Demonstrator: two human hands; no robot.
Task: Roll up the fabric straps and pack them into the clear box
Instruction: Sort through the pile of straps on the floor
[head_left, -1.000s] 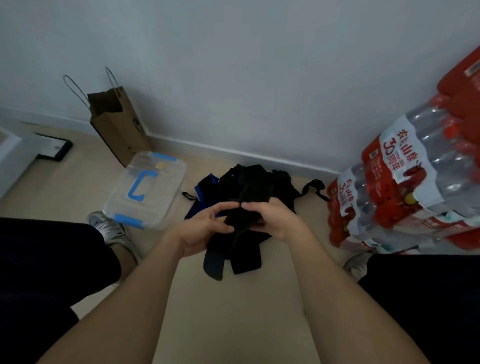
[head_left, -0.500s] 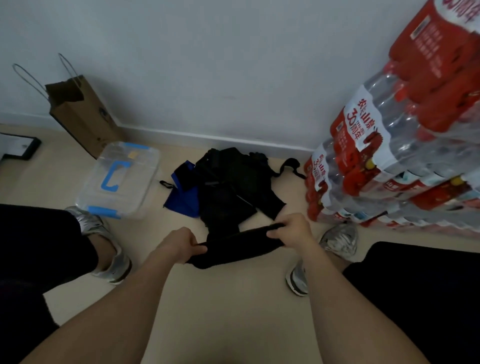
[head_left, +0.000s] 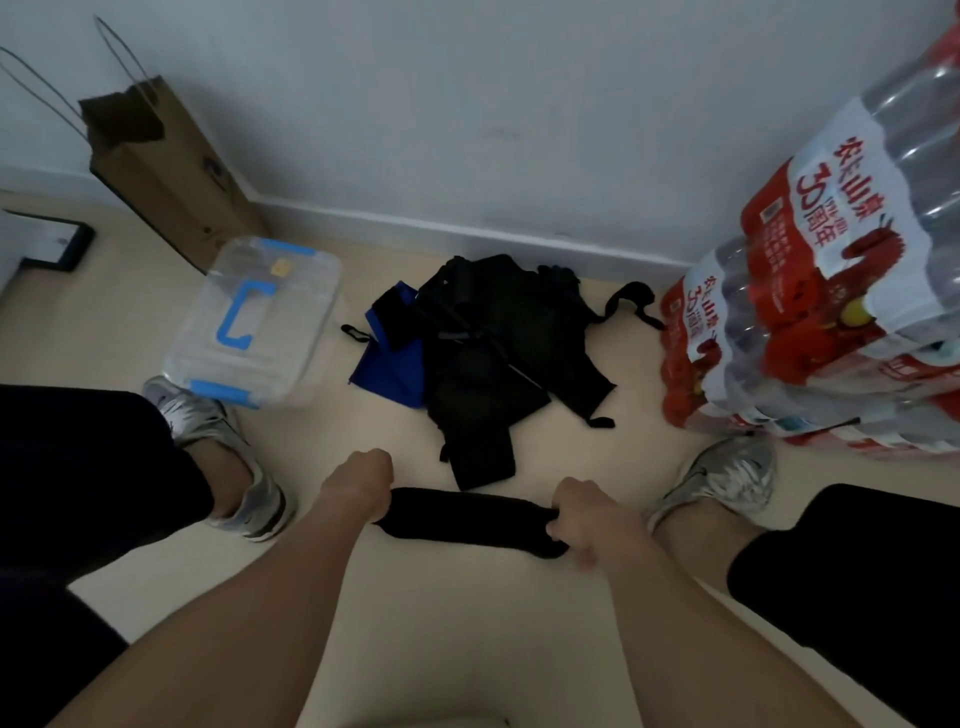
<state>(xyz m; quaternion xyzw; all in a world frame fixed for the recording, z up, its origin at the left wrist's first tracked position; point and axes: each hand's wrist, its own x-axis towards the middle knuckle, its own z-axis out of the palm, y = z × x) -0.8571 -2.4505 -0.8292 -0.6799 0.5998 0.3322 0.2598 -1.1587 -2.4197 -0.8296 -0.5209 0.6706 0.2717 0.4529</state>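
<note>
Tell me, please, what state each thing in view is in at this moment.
black strap, stretched out between both hands, not rolled.
left hand, grips the strap's left end.
right hand, grips the strap's right end.
clear box, lid on.
strap pile, loose, heaped, unrolled.
paper bag, top open.
bottle packs, wrapped and stacked.

Strap (head_left: 467, 519): matt black cloth. Box (head_left: 254, 322): clear glossy plastic, blue clips. Bag (head_left: 171, 171): brown matt paper; floor (head_left: 467, 649): smooth.
</note>
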